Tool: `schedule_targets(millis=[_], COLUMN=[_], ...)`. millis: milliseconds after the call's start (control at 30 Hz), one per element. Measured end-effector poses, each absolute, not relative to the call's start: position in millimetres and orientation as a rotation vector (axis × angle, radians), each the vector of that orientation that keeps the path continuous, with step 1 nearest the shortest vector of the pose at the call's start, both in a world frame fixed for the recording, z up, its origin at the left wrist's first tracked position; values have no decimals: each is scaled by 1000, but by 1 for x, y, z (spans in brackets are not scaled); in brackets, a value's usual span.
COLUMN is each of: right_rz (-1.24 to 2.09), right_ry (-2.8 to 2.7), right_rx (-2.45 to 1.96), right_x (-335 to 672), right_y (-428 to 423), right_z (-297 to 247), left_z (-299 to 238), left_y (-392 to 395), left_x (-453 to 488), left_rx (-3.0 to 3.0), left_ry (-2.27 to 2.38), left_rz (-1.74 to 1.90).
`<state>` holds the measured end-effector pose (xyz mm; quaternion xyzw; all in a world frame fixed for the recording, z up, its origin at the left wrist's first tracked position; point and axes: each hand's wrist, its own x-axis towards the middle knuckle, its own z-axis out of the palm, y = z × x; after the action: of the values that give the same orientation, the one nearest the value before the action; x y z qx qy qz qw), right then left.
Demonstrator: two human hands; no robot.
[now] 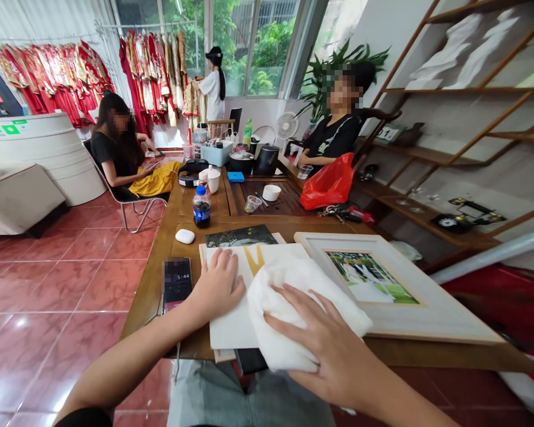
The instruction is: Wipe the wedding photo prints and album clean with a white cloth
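Observation:
My left hand [221, 283] lies flat on the left part of a white album-like panel [231, 329], its fingers stretched out. Gold-coloured marks [253, 259] show on the panel's upper part. A bunched white cloth [273, 296] covers the panel's right side, and my right hand [314, 329] holds it from above with curved fingers. Beneath the panel, a dark photo cover [240, 236] sticks out at the far edge. To the right lies a white-framed wedding photo [445, 305], its near left corner overlapped by the cloth.
Left of the panel are a phone [177, 279] and a white earbud case [185, 236]. Beyond stand a cola bottle [202, 207], a white bowl [271, 193] and a red plastic bag [327, 184]. Two people sit by the table; another stands near hanging garments [155, 77]. Shelves [454, 154] rise at right.

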<state>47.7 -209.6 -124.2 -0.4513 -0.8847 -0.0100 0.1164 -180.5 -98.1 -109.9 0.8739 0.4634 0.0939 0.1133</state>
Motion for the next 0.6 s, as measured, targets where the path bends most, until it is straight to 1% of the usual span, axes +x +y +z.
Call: schedule_targets(millis=[233, 600], right_rz=[-192, -422], right_ry=[-2531, -2374], right_rx=[-1269, -1371], right_x=[60, 89], right_y=[-224, -229], right_z=[-137, -145], left_z=[-111, -109], left_y=[-97, -98], left_x=[-181, -181], left_rx=[2562, 2562], left_ry=[1346, 1339], left_rz=[298, 265])
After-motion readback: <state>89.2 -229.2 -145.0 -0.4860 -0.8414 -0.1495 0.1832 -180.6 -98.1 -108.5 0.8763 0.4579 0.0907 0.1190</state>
